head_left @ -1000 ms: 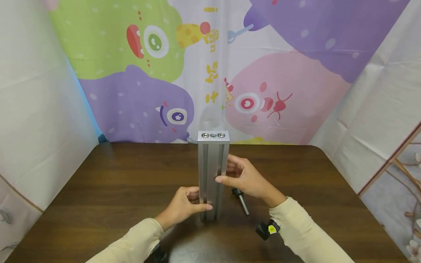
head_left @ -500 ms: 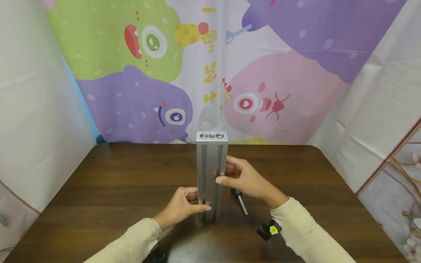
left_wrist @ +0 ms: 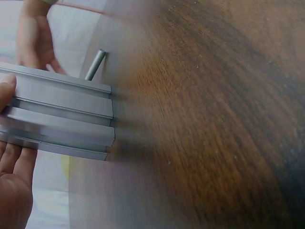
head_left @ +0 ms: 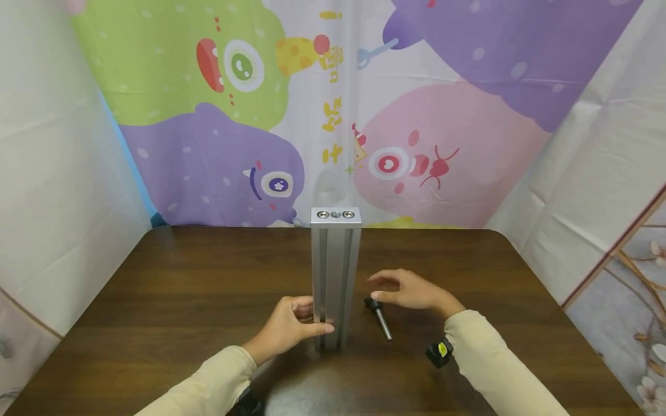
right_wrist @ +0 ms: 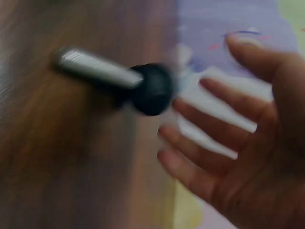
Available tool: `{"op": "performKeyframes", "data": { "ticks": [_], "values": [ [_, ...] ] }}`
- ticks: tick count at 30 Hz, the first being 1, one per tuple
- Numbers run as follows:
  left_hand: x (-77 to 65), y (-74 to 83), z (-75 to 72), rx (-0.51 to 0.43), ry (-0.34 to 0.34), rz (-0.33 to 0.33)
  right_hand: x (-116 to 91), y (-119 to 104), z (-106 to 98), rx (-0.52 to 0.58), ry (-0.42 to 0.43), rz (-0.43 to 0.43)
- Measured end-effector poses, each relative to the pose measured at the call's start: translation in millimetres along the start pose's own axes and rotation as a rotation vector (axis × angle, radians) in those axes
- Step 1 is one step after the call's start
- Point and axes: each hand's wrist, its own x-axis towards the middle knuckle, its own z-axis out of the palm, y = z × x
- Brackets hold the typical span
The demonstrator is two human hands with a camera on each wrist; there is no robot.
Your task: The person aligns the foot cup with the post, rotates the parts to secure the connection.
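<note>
An aluminium profile [head_left: 331, 266] with long slots stands upright mid-table. Its top end plate [head_left: 336, 221] has two screws and a hole between them. My left hand [head_left: 283, 326] grips the profile low down, thumb across the front, fingers round the back. To the right lies a metal rod with a black knob-like head [head_left: 383, 323]. Over that head hovers my right hand [head_left: 413, 290], holding nothing, its fingers loosely bent. In the right wrist view the rod [right_wrist: 97, 69] is blurred, and the fingers spread beside its black head.
The brown wooden table [head_left: 182, 277] has a back edge against a cartoon-printed cloth [head_left: 234, 162]. White cloth hangs at the left side. A dark wrist camera [head_left: 438, 353] hangs under the right sleeve, close above the table.
My right hand has let go of the profile and moved right and slightly down, to the black head of the rod. The left hand keeps its grip.
</note>
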Motion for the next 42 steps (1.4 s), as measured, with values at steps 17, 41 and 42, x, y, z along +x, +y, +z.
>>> {"op": "performKeyframes", "data": {
  "ticks": [17,41,42],
  "values": [
    [-0.6,-1.4,0.1,0.007,0.002,0.022,35,8,11,-0.163,-0.074,0.312],
    [-2.2,-0.3,1.5,0.0,0.027,-0.004,30,32,-11,0.328,-0.22,0.426],
    [-2.2,-0.8,1.9,-0.004,0.027,-0.005,28,34,-13,0.343,-0.221,0.418]
  ]
}}
